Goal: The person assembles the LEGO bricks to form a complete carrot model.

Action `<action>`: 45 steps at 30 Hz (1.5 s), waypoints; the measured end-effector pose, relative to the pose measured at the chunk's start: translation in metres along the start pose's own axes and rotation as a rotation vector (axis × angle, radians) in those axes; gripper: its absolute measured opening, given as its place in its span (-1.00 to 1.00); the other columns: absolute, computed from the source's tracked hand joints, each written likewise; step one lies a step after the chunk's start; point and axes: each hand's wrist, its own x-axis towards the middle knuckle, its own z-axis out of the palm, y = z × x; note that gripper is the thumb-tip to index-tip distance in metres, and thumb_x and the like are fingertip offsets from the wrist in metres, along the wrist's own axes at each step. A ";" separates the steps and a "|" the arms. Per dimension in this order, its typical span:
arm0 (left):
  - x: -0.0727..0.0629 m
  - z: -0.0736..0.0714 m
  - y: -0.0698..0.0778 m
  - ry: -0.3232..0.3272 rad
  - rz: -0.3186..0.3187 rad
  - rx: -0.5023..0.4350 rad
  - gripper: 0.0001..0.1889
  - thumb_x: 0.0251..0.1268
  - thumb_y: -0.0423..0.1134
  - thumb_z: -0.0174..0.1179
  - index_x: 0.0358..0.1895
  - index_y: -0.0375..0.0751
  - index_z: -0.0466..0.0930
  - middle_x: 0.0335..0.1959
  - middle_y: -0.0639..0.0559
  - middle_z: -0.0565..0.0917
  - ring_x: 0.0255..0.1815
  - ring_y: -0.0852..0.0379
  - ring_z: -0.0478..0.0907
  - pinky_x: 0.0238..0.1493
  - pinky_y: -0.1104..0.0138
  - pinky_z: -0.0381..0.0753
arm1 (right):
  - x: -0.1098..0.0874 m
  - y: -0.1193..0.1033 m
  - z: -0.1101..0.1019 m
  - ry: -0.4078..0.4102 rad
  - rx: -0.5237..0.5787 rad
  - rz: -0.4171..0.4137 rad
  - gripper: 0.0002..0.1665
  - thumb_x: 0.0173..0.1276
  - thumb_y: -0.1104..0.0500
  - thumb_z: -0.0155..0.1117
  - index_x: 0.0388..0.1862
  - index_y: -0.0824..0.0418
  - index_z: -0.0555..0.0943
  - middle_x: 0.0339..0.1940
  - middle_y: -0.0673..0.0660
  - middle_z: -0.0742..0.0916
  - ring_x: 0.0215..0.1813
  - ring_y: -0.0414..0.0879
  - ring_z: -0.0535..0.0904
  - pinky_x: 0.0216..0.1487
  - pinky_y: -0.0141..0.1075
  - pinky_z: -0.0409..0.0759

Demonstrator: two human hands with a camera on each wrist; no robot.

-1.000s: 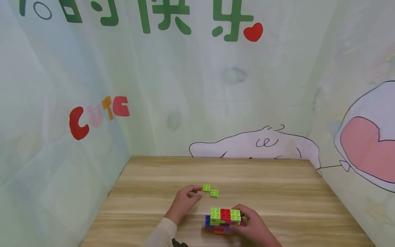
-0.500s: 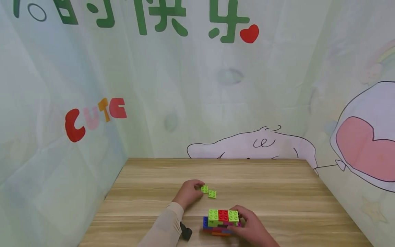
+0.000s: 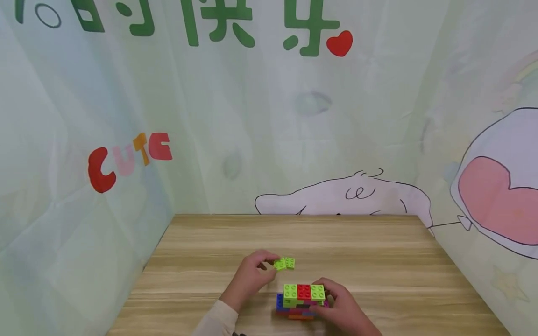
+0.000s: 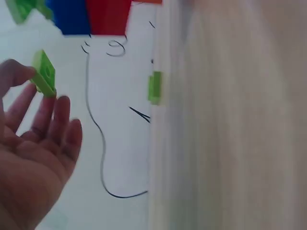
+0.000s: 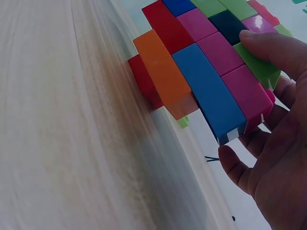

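Note:
My left hand (image 3: 251,275) pinches a lime green toy brick (image 4: 44,72) between thumb and fingertips; in the left wrist view it is held tilted. A second lime green brick (image 3: 290,262) lies on the table just beyond it, seen edge-on in the left wrist view. My right hand (image 3: 342,305) grips the right end of a multicoloured brick build (image 3: 303,292), thumb on the near side and fingers behind. Green and red studded bricks form its top row. Blue, orange, pink and red bricks of its lower layers (image 5: 196,72) show in the right wrist view.
A wood-grain table (image 3: 378,252) lies under both hands. Printed cloth walls (image 3: 269,116) surround its back and sides, with the back one meeting the far table edge.
My left hand has closed its thumb and fingers on the left-hand green brick, tilted it and drawn it slightly nearer. The right hand keeps its grip on the build in place.

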 end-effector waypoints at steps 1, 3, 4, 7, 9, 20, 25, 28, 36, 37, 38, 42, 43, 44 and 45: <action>-0.006 -0.002 0.006 -0.014 0.063 -0.017 -0.67 0.24 -0.35 0.41 0.05 0.01 0.76 -0.03 0.22 0.71 0.01 0.12 0.63 -0.02 0.24 0.68 | 0.000 0.000 0.000 0.001 0.007 -0.002 -0.60 0.27 -0.06 0.56 0.04 -0.08 0.67 0.01 -0.08 0.74 0.06 -0.14 0.61 0.07 -0.32 0.55; -0.017 -0.006 0.015 -0.047 0.179 -0.037 -0.65 0.21 -0.40 0.42 0.03 0.02 0.76 -0.04 0.22 0.71 -0.02 0.15 0.63 -0.02 0.22 0.70 | -0.001 -0.001 0.000 0.005 0.018 -0.005 -0.60 0.27 -0.04 0.57 0.04 -0.06 0.67 0.01 -0.06 0.73 0.05 -0.15 0.60 0.07 -0.32 0.56; -0.021 -0.007 0.019 -0.061 0.227 -0.033 -0.64 0.20 -0.42 0.44 0.02 0.04 0.76 -0.05 0.23 0.71 -0.05 0.17 0.64 -0.03 0.22 0.71 | -0.001 -0.001 0.000 0.007 0.020 -0.005 -0.60 0.26 -0.02 0.57 0.04 -0.05 0.67 0.01 -0.06 0.72 0.05 -0.15 0.59 0.07 -0.32 0.56; -0.032 -0.010 0.027 -0.099 0.295 -0.014 -0.61 0.16 -0.43 0.46 0.00 0.11 0.75 -0.08 0.27 0.69 -0.09 0.22 0.62 -0.02 0.24 0.71 | -0.001 -0.002 0.000 0.008 0.026 -0.006 -0.61 0.26 0.00 0.57 0.03 -0.04 0.67 0.00 -0.05 0.72 0.03 -0.17 0.59 0.05 -0.32 0.56; -0.036 -0.011 0.030 -0.117 0.296 0.001 -0.61 0.16 -0.42 0.47 -0.01 0.13 0.76 -0.09 0.29 0.68 -0.10 0.24 0.61 0.00 0.27 0.70 | -0.001 -0.002 0.000 0.005 0.035 -0.010 -0.61 0.27 0.02 0.57 0.04 -0.03 0.67 0.00 -0.05 0.72 0.02 -0.17 0.58 0.04 -0.32 0.56; -0.039 -0.016 0.049 -0.171 0.315 0.146 -0.70 0.14 -0.36 0.48 -0.06 0.01 0.82 -0.10 0.32 0.60 -0.06 0.32 0.56 0.07 0.31 0.65 | -0.001 -0.004 0.001 0.005 0.034 -0.040 -0.65 0.30 0.01 0.55 0.02 -0.03 0.67 -0.01 -0.04 0.73 0.02 -0.16 0.60 0.07 -0.31 0.56; -0.037 -0.019 0.062 -0.219 0.304 0.245 -0.74 0.14 -0.32 0.50 -0.08 -0.04 0.84 -0.16 0.32 0.59 -0.13 0.35 0.52 0.00 0.39 0.64 | -0.001 -0.004 0.002 0.015 0.016 -0.060 -0.67 0.30 0.00 0.55 -0.01 -0.05 0.67 -0.04 -0.05 0.74 -0.03 -0.16 0.60 0.05 -0.30 0.53; -0.037 -0.020 0.066 -0.249 0.296 0.279 -0.74 0.13 -0.32 0.51 -0.09 -0.05 0.85 -0.17 0.32 0.57 -0.14 0.36 0.51 -0.01 0.42 0.63 | -0.001 -0.003 0.002 0.014 0.008 -0.065 -0.68 0.30 0.00 0.55 -0.02 -0.04 0.67 -0.06 -0.06 0.74 -0.05 -0.16 0.59 0.02 -0.30 0.54; -0.040 -0.017 0.064 -0.228 0.318 0.311 -0.73 0.12 -0.33 0.50 -0.08 0.00 0.82 -0.14 0.31 0.58 -0.11 0.34 0.54 0.02 0.41 0.64 | -0.002 -0.001 0.003 0.028 -0.011 -0.080 -0.69 0.29 -0.01 0.55 -0.04 -0.05 0.67 -0.09 -0.05 0.73 -0.09 -0.17 0.58 -0.02 -0.31 0.54; -0.040 -0.016 0.062 -0.223 0.310 0.290 -0.69 0.12 -0.33 0.50 -0.05 0.02 0.80 -0.12 0.32 0.60 -0.09 0.33 0.55 0.04 0.38 0.64 | -0.002 -0.001 0.004 0.030 -0.007 -0.080 -0.68 0.28 -0.01 0.55 -0.04 -0.04 0.67 -0.10 -0.05 0.73 -0.10 -0.16 0.58 -0.02 -0.31 0.54; -0.041 -0.015 0.060 -0.221 0.301 0.262 -0.64 0.12 -0.33 0.50 0.01 0.04 0.76 -0.09 0.30 0.62 -0.07 0.32 0.56 0.06 0.34 0.66 | -0.002 -0.001 0.004 0.028 -0.001 -0.080 -0.68 0.28 0.00 0.56 -0.05 -0.04 0.66 -0.10 -0.05 0.73 -0.09 -0.16 0.59 -0.01 -0.30 0.54; -0.044 -0.007 0.046 -0.259 0.175 0.119 -0.40 0.17 -0.20 0.51 0.31 0.15 0.56 0.11 0.28 0.65 0.06 0.29 0.58 0.16 0.17 0.66 | 0.000 0.001 0.007 0.028 0.005 -0.076 -0.67 0.29 0.00 0.55 -0.03 -0.03 0.66 -0.08 -0.06 0.73 -0.06 -0.16 0.60 0.03 -0.30 0.54; -0.044 -0.004 0.041 -0.282 0.141 0.087 -0.35 0.18 -0.16 0.52 0.36 0.16 0.51 0.13 0.27 0.65 0.07 0.28 0.59 0.16 0.14 0.65 | 0.000 0.001 0.007 0.027 0.009 -0.069 -0.67 0.29 0.00 0.55 -0.03 -0.03 0.67 -0.07 -0.06 0.74 -0.04 -0.16 0.61 0.04 -0.30 0.54; -0.044 -0.002 0.036 -0.301 0.100 0.056 -0.33 0.19 -0.12 0.52 0.38 0.16 0.49 0.13 0.28 0.65 0.06 0.28 0.59 0.16 0.13 0.65 | 0.000 0.002 0.008 0.027 0.011 -0.066 -0.67 0.29 0.00 0.55 -0.02 -0.04 0.67 -0.06 -0.07 0.74 -0.02 -0.16 0.62 0.07 -0.29 0.54; -0.044 0.001 0.031 -0.312 0.058 0.038 -0.33 0.20 -0.08 0.52 0.38 0.16 0.49 0.12 0.31 0.66 0.04 0.28 0.60 0.14 0.15 0.65 | 0.001 0.002 0.009 0.025 0.018 -0.054 -0.66 0.29 -0.01 0.55 -0.01 -0.03 0.67 -0.04 -0.07 0.74 0.01 -0.16 0.62 0.09 -0.28 0.53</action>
